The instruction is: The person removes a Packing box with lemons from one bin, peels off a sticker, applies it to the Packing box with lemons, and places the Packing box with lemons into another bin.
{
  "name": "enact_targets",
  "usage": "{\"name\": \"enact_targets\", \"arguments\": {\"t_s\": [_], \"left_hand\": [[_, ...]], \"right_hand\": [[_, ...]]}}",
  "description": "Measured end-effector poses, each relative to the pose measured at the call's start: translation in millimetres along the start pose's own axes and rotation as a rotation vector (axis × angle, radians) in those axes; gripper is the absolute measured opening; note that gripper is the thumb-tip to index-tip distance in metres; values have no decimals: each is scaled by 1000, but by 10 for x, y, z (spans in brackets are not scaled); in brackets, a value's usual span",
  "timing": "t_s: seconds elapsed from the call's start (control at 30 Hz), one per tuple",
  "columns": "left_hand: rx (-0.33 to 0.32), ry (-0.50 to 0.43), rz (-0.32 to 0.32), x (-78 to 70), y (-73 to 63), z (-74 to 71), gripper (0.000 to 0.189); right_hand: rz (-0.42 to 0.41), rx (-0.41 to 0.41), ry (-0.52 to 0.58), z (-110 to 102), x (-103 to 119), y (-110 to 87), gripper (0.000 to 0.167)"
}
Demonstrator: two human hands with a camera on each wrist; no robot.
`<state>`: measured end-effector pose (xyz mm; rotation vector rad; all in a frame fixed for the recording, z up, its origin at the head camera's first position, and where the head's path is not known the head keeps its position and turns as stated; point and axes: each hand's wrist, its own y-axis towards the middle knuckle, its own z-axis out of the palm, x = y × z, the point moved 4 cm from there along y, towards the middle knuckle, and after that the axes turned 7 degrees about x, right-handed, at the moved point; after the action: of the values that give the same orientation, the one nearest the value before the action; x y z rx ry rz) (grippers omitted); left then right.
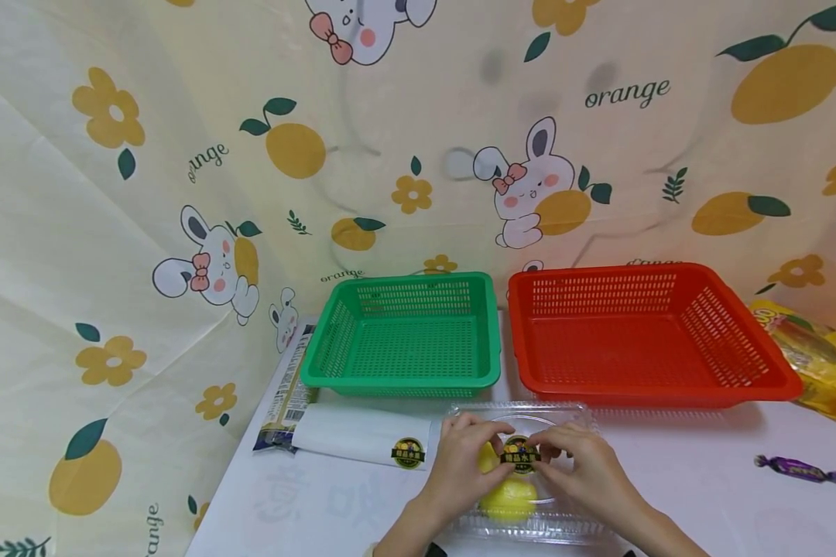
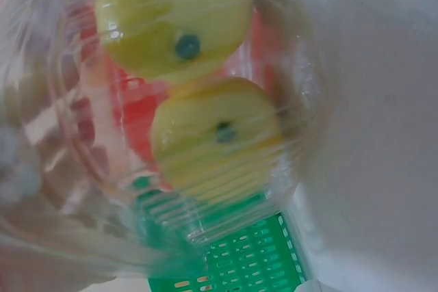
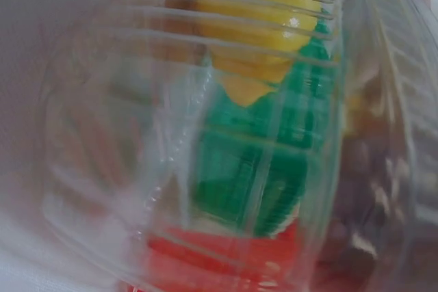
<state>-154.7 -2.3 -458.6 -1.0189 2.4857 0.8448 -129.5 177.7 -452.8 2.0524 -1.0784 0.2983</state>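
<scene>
sticker [image 1: 520,455], round, black-and-gold, with a lettered band, in the pinch of both hands [image 1: 585,464]

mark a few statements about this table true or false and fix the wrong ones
1. The left hand and the right hand both pinch the round sticker above the clear box. True.
2. In the head view, the red basket stands to the right of the green basket. True.
3. The yellow fruit lies in the red basket. False: it is inside the clear box.
4. The purple candy lies to the left of both hands. False: it lies to their right.
5. Another round sticker is on the white paper. True.
</scene>
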Motion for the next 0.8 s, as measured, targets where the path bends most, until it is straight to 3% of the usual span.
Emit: {"name": "enact_targets", "arguments": {"t_s": [0.2, 0.37, 0.53, 0.67, 0.8], "left_hand": [[-2, 11, -11, -11, -10, -6, 51], [-19, 25, -9, -8, -11, 1, 52], [-66, 115, -11, -2, -13, 12, 56], [-63, 183, -78, 5, -19, 18, 65], [-20, 179, -168, 20, -25, 19, 77]], "right_hand": [[15, 5, -3, -2, 19, 7, 60], [24, 5, -26, -6, 29, 21, 62], [16, -24, -111, -18, 23, 25, 64], [21, -31, -165, -10, -2, 21, 68], [42, -20, -223, 9, -19, 11, 75]]}}
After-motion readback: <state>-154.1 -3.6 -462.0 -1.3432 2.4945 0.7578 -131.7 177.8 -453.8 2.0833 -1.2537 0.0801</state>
